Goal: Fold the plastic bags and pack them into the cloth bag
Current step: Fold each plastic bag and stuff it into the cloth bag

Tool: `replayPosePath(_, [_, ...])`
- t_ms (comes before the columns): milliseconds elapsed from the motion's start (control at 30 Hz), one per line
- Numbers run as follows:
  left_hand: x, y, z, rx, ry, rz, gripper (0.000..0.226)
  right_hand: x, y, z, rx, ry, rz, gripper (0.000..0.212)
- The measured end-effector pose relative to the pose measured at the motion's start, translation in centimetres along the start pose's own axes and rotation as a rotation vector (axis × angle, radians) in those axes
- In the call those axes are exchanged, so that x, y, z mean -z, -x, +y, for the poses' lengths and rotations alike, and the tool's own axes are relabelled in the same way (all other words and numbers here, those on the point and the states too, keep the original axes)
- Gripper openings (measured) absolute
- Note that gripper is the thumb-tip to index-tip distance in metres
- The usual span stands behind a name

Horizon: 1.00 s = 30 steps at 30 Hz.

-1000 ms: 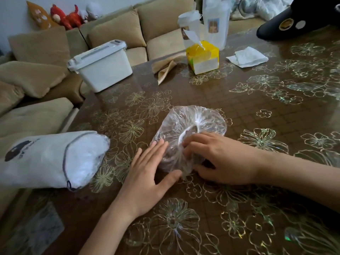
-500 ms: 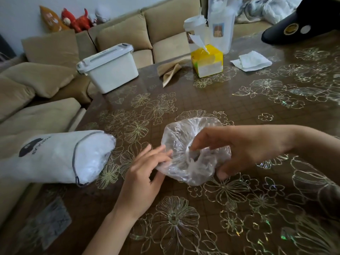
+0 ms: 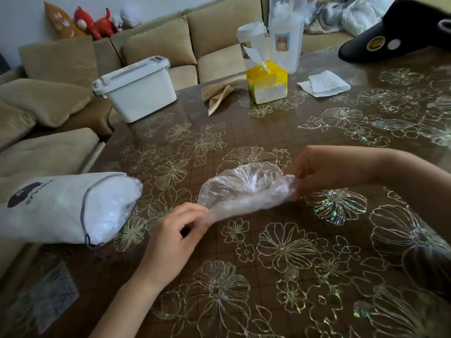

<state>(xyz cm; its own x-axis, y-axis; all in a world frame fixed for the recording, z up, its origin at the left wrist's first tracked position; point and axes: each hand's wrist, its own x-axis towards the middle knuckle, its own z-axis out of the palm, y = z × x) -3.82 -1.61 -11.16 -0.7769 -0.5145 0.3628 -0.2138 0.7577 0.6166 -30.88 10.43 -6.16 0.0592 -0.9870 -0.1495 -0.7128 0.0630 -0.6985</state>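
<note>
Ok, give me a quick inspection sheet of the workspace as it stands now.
Surface: table, brown cover with flower print.
Job's things: plastic bag, clear and crumpled, stretched between both hands; cloth bag on its side at the table's left edge, mouth toward the hands, plastic showing inside.
Clutter: white lidded box, yellow tissue box, loose tissue, tan paper, black object at far right.
Hands: left hand pinches the bag's left end; right hand grips its right end.
Cables: nothing seen.
Surroundings: beige sofa behind the table, plush toys on its back.
</note>
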Motion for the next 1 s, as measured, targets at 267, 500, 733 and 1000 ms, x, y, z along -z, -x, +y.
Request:
replayPosePath(267, [-0.3,-0.7,0.3,0.144,0.096,0.026,0.036,-1.5,-0.6,-0.7,-0.023,-0.099,0.098,0.026])
replayPosePath(500, [-2.3,-2.3,1.8,0.346,-0.180,0.207,0.036,-3.4,-1.9,0.1,-0.141,0.061,0.536,0.034])
replayPosePath(733, [-3.1,-3.6,1.9,0.447,-0.412,0.253,0.043,-4.2,-2.7,-0.1,-0.284,0.310,0.635,0.044])
replayPosePath(1000, [-2.8,-4.0,1.8,0.499,-0.497,0.276,0.033,-4.8,-2.8,-0.3,-0.306,0.493,0.696,0.026])
